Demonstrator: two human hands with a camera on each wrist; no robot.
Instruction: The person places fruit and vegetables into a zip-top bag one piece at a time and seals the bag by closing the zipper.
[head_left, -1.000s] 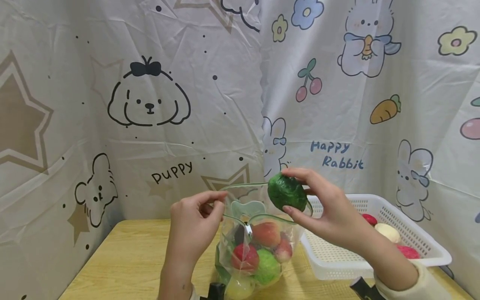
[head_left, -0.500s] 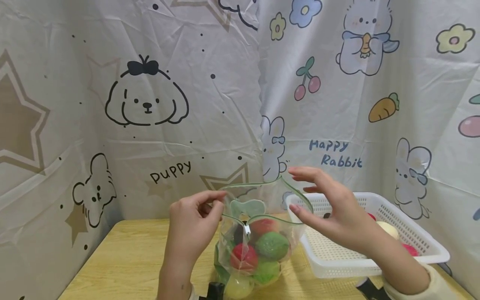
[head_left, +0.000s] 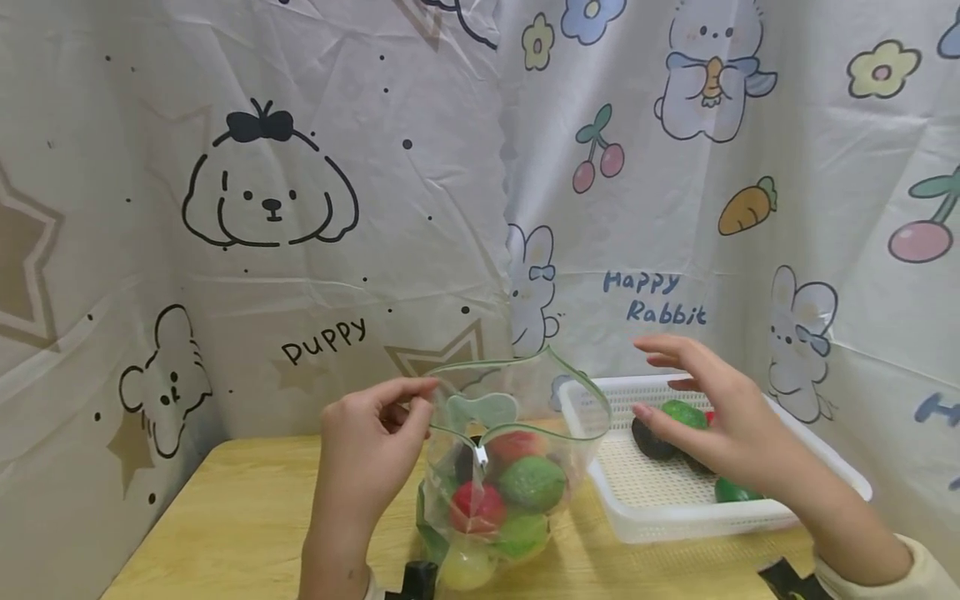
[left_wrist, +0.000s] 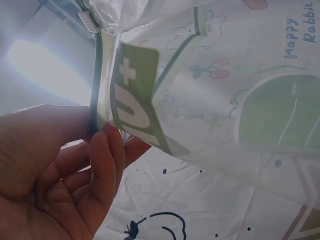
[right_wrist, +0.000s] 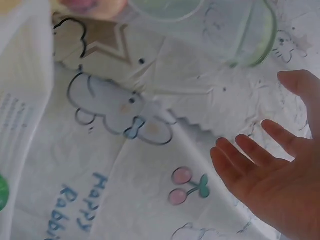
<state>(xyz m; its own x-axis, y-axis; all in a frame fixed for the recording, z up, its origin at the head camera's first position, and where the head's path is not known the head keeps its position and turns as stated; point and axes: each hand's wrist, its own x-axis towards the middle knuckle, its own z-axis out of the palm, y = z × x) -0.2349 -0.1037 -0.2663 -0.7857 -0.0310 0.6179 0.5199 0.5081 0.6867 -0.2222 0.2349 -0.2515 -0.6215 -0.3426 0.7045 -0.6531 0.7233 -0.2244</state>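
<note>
My left hand (head_left: pixel 371 437) pinches the green-edged rim of a clear zip bag (head_left: pixel 577 454) between thumb and fingertips. In the left wrist view, the left hand (left_wrist: pixel 65 170) grips that edge below the white slider (left_wrist: pixel 90 21). The bag's mouth gapes. Inside lie a green oval fruit (head_left: pixel 532 483), a red round one (head_left: pixel 477 507), a yellow one (head_left: pixel 467 567) and others, partly blurred by the plastic. My right hand (head_left: pixel 716 417) is over the white basket (head_left: pixel 622 527), fingers spread, holding nothing; the right wrist view shows this hand (right_wrist: pixel 270 170) with bare fingers too.
In the basket are a black round piece (head_left: pixel 651 439), a bright green one (head_left: pixel 684 412) and a darker green one (head_left: pixel 735 490), partly behind my right forearm. The wooden table (head_left: pixel 240 500) extends left of the bag. A printed curtain (head_left: pixel 420 208) stands behind.
The green oval fruit has dropped from my right hand into the bag. That hand has then moved right, over the basket. My left hand keeps its pinch on the rim.
</note>
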